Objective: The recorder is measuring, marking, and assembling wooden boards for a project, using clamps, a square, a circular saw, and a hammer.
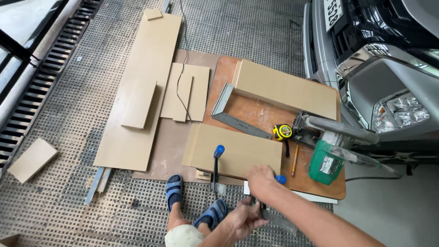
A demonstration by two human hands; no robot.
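While the right hand (259, 176) rests closed over the blue handle of a bar clamp (280, 179) at the near edge of the flat beige wooden panel (238, 152), the left hand (244, 217) holds the grey metal bar (274, 220) below, above the grated floor (68, 100). Another blue-tipped clamp (216, 167) stands beside.

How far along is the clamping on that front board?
Done: boards lie cut, and the front board sits on the work table. In hand: the right hand and left hand work a blue-tipped clamp at its edge. Left: the circular saw sits unused.
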